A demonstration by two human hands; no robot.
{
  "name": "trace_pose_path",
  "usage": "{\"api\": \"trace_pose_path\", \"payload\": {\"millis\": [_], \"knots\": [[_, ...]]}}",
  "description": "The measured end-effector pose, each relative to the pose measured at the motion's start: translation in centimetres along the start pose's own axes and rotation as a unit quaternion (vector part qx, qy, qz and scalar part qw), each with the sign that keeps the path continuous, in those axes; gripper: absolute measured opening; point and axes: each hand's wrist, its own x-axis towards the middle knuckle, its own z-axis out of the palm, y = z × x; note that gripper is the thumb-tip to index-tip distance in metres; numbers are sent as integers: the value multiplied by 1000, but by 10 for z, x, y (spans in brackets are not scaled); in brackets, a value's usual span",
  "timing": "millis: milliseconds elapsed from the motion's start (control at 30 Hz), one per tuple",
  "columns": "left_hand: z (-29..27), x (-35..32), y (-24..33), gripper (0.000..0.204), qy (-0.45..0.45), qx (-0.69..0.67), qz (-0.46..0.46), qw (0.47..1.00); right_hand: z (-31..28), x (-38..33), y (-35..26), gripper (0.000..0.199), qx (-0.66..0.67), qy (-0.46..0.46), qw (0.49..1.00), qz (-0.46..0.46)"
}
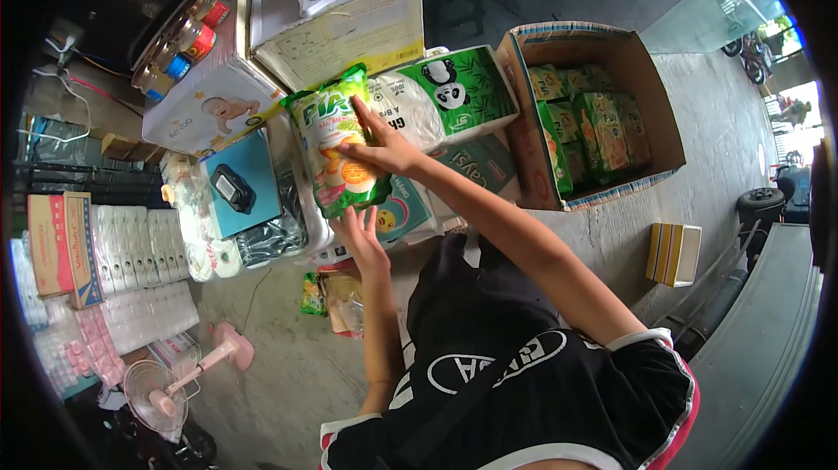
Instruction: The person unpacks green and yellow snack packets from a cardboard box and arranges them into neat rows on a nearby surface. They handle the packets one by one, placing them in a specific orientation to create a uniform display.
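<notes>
A green-and-white snack bag (316,125) sits between a person's bare hands, beside stacked packages.

The right hand's (386,147) fingers spread wide across the bag's front; the left hand's (363,241) fingers touch its lower edge, their grip impossible to tell. Right of the fingers lie a panda-print package (476,95) and, farther off, an open carton (656,121) of green packets (602,131); left, a black device (232,188).

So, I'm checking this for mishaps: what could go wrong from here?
The green packet might slip: the right hand lies spread on its front, while the left hand is at its lower end. If dropped, it could knock the black device on the flat blue item.
</notes>
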Motion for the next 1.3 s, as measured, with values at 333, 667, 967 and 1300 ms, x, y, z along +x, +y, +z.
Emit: {"api": "trace_pose_path", "payload": {"millis": [333, 667, 967, 1300], "knots": [[33, -30, -8, 67, 34, 53, -103, 993, -23, -104, 27, 24, 115, 184, 972, 89], [34, -30, -25, 36, 27, 73, -9, 997, -178, -246, -38, 13, 25, 399, 915, 47], [29, 7, -10, 59, 40, 8, -73, 996, -264, -210, 41, 56, -511, 200, 785, 287], [60, -15, -39, 73, 148, -156, -96, 972, -285, -207, 44, 40, -418, 178, 865, 215]]}}
